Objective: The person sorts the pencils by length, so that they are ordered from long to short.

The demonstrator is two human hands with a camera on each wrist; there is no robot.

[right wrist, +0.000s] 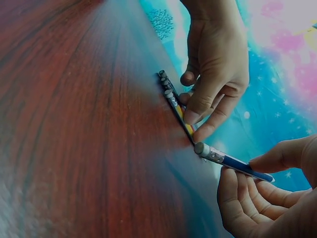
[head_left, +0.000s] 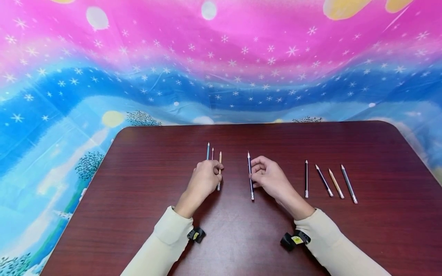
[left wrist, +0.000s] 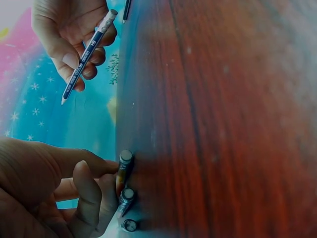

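My right hand [head_left: 271, 176] pinches a dark blue pencil [head_left: 250, 180] between thumb and fingers, its point away from me and its eraser end toward me. In the left wrist view the same blue pencil [left wrist: 84, 59] shows white lettering along its side. My left hand [head_left: 205, 178] has thumb and fingertips on a yellow pencil [head_left: 220, 168] lying on the table. Just left of it lie a reddish pencil [head_left: 212, 153] and a blue-green pencil [head_left: 208, 151], both partly hidden by the left hand. Their eraser ends show beneath the fingers in the left wrist view.
On the right of the dark red wooden table [head_left: 241, 237] lie a black pencil [head_left: 306, 179], a dark blue pencil [head_left: 324, 181], a yellow pencil [head_left: 336, 184] and a grey pencil [head_left: 349, 184], spaced apart. A pink and blue snowflake cloth [head_left: 224, 69] hangs behind the table.
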